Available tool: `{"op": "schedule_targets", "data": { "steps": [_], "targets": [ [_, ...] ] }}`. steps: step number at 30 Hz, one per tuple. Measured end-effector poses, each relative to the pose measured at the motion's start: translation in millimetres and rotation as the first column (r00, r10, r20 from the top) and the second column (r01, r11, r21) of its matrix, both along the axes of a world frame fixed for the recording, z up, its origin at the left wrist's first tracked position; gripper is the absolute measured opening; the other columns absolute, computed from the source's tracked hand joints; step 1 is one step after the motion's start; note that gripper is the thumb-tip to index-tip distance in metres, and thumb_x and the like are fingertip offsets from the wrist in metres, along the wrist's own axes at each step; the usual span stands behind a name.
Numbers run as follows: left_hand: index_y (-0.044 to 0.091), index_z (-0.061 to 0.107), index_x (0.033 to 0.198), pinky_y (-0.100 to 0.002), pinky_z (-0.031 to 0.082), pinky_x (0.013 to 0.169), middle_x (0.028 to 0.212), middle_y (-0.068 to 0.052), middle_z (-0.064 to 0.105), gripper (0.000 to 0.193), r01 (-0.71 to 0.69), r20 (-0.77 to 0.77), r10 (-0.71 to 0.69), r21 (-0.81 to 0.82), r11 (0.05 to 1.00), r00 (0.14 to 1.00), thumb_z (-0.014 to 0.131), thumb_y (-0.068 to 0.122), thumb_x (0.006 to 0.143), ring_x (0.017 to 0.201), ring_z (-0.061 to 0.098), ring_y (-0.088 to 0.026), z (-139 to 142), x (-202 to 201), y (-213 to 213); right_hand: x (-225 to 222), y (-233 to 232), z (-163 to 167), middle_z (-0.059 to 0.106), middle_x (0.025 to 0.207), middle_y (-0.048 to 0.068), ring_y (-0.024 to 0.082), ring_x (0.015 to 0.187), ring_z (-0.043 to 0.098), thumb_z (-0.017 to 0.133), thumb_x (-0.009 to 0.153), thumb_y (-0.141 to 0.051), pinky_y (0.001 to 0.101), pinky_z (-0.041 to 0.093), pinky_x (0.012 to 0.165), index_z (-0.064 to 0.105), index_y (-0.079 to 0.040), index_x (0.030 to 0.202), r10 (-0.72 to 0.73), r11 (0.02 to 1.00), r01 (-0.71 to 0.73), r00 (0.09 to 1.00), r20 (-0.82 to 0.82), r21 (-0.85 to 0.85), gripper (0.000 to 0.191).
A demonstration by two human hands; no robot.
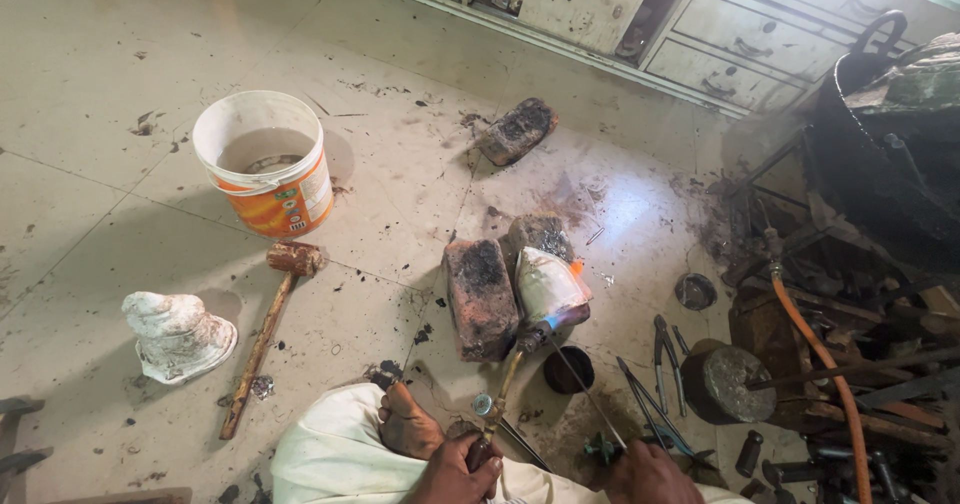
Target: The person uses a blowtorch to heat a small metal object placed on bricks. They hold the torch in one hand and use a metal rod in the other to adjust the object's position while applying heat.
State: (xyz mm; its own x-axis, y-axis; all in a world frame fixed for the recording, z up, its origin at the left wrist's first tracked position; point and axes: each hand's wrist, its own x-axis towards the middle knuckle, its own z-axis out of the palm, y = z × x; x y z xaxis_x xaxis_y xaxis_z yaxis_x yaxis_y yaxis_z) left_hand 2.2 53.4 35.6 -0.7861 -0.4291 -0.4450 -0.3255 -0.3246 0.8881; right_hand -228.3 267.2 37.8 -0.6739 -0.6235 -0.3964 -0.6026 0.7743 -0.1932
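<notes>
My left hand (455,474) is closed around the handle of a brass gas torch (508,384). Its blue flame (550,320) plays on a whitish metal piece (547,282) that leans on sooty bricks (480,299). My right hand (645,474) grips a thin metal rod (585,389), whose tip points up towards the heated piece. Both hands sit at the bottom edge of the view. My bare foot (405,426) rests on the floor just left of the torch.
A white and orange bucket (262,164), a wooden-handled hammer (265,339) and a white plaster shape (178,336) stand to the left. Another brick (517,131) lies further away. On the right are tongs (665,359), a round metal block (735,382), an orange hose (830,374) and a black pot (880,164).
</notes>
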Motion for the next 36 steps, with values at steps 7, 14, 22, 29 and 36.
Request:
{"op": "schedule_targets", "data": {
  "steps": [7, 14, 22, 29, 36],
  "targets": [
    [0.005, 0.072, 0.1, -0.024, 0.055, 0.073, 0.077, 0.002, 0.071, 0.019, 0.055, -0.019, -0.056, -0.042, 0.998, 0.998, 0.076, 0.018, 0.089, 0.073, 0.066, -0.006, -11.5, -0.4, -1.5, -60.5, 40.9, -1.8, 0.073, 0.115, 0.013, 0.025, 0.111, 0.072, 0.064, 0.1, -0.026, 0.0414, 0.057, 0.101, 0.067, -0.016, 0.124, -0.15, 0.965, 0.173, 0.981, -0.127, 0.197, 0.026],
    [0.004, 0.07, 0.104, -0.026, 0.049, 0.056, 0.071, 0.0, 0.065, 0.016, 0.029, -0.087, -0.019, 0.114, 0.993, 0.996, 0.072, 0.016, 0.093, 0.058, 0.058, -0.008, -15.3, 4.4, -1.2, -82.2, 41.5, 84.4, 0.074, 0.099, 0.013, 0.026, 0.089, 0.076, 0.066, 0.093, -0.005, 0.0421, 0.064, 0.085, 0.074, -0.011, 0.119, -0.12, 0.978, 0.039, 0.909, -0.399, -0.205, 0.028],
    [0.003, 0.065, 0.105, -0.028, 0.043, 0.034, 0.064, -0.001, 0.058, 0.017, -0.013, 0.033, 0.001, 0.357, 0.934, 0.999, 0.067, 0.016, 0.095, 0.04, 0.051, -0.01, -33.9, 2.7, -2.7, -131.1, -10.3, 125.0, 0.072, 0.107, 0.009, 0.027, 0.097, 0.067, 0.074, 0.088, 0.003, 0.0443, 0.058, 0.085, 0.08, -0.013, 0.121, 0.183, 0.874, -0.418, 0.757, -0.627, -0.249, 0.037],
    [0.004, 0.066, 0.11, -0.027, 0.041, 0.032, 0.067, -0.001, 0.058, 0.021, -0.044, 0.025, 0.037, 0.411, 0.911, 0.999, 0.066, 0.016, 0.093, 0.039, 0.051, -0.009, -42.4, 1.9, -11.2, -144.8, -66.0, 132.7, 0.073, 0.108, 0.006, 0.026, 0.105, 0.067, 0.081, 0.077, -0.004, 0.0472, 0.059, 0.093, 0.081, -0.018, 0.118, 0.382, 0.818, -0.574, 0.523, -0.762, 0.017, 0.042],
    [0.007, 0.065, 0.118, -0.028, 0.041, 0.031, 0.066, -0.003, 0.057, 0.027, -0.078, 0.074, 0.052, 0.412, 0.908, 0.996, 0.067, 0.017, 0.092, 0.038, 0.051, -0.01, -59.6, -0.9, -15.1, -128.3, -102.1, 93.6, 0.073, 0.112, 0.003, 0.013, 0.079, 0.069, 0.062, 0.097, -0.006, 0.0197, 0.059, 0.057, 0.071, -0.027, 0.13, -0.067, 0.964, 0.017, 0.98, -0.185, -0.264, 0.04]
  ]
}}
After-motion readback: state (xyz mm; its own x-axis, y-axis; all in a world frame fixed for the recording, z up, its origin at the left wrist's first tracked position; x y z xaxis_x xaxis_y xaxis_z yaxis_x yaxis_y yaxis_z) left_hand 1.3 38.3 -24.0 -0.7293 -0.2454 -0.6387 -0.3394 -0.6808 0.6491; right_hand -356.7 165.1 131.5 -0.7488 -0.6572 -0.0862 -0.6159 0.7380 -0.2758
